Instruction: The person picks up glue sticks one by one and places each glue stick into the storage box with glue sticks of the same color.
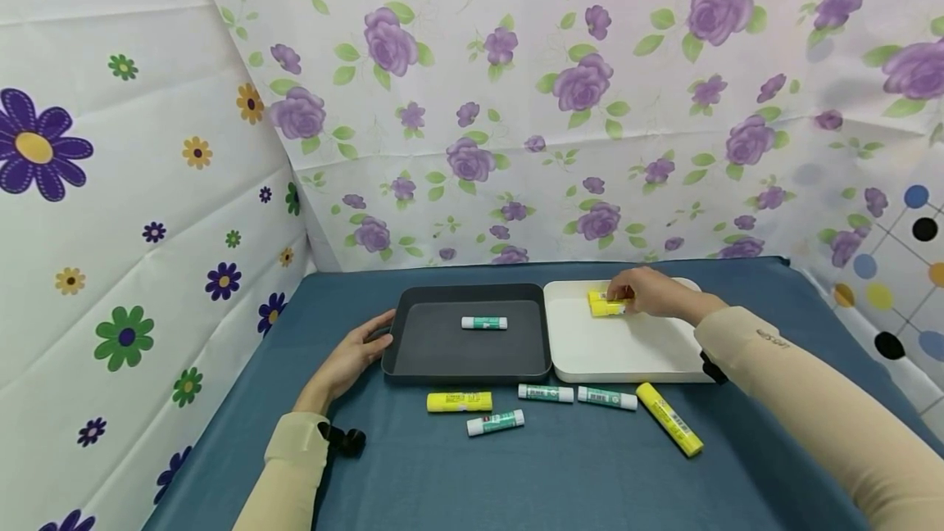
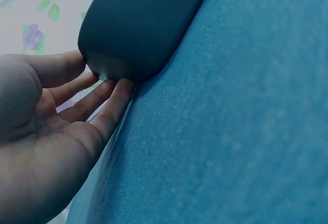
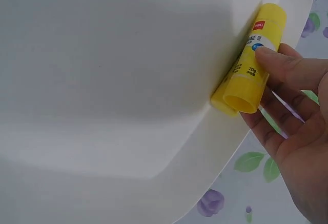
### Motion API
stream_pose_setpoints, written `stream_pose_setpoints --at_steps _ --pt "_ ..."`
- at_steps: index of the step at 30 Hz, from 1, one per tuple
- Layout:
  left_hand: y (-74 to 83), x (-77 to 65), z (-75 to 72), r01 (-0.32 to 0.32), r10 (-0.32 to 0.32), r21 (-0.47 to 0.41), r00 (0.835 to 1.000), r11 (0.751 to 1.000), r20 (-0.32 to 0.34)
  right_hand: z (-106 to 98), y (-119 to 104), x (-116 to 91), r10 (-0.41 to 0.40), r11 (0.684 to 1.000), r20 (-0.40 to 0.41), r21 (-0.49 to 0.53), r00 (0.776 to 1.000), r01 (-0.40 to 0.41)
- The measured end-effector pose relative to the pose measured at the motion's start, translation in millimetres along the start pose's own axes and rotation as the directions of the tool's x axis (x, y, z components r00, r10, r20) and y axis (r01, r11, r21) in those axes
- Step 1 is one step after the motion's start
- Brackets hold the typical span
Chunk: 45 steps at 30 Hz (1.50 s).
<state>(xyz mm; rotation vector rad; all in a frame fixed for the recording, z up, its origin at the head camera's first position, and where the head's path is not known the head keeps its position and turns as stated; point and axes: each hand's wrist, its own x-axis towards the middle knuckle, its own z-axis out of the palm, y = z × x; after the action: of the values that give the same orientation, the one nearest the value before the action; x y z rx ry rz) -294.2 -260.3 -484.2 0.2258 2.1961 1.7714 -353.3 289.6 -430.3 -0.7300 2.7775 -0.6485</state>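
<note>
Yellow plastic shows between the thumb and fingers of the right hand point(image 1: 656, 294), right of centre in the head view: it pinches a held glue stick point(image 3: 259, 55) over the white tray point(image 1: 619, 351). A second yellow stick point(image 3: 220, 101) lies just behind it, by the tray's wall; whether the two touch cannot be told. In the right wrist view both are at the right of the frame, the held one's label facing the camera.

Left of centre in the head view, the left hand point(image 1: 354, 357) has its fingers loosely extended, thumb and fingertips resting against the left side of the dark tray point(image 1: 428, 355). One small green-and-white stick point(image 1: 483, 323) lies inside that tray, which stands just beside the white one.

Along the lower middle of the head view, on the blue cloth of the table point(image 1: 560, 482), lie a short-looking yellow tube point(image 1: 459, 402), three more green-and-white sticks point(image 1: 546, 393) and, farther right, a slanted yellow tube point(image 1: 669, 419). Flowered sheeting point(image 1: 472, 105) fills the upper frame.
</note>
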Motion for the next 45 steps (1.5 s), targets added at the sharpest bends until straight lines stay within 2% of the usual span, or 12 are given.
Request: stream_pose_setpoints --at_steps 18,36,45 --pt "-1.0 1.8 -0.6 0.002 -0.002 -0.008 1.0 1.0 0.0 2.4 4.0 1.6 0.008 1.0 -0.002 0.001 1.0 -0.008" --pt "-1.0 1.9 0.4 -0.013 0.013 -0.004 1.0 1.0 0.001 6.3 6.4 2.9 -0.005 0.999 -0.015 -0.047 1.0 0.004" --pt "-1.3 2.3 0.0 -0.009 0.009 -0.003 1.0 1.0 0.002 7.2 5.4 2.4 0.026 0.998 -0.025 -0.057 0.999 -0.028"
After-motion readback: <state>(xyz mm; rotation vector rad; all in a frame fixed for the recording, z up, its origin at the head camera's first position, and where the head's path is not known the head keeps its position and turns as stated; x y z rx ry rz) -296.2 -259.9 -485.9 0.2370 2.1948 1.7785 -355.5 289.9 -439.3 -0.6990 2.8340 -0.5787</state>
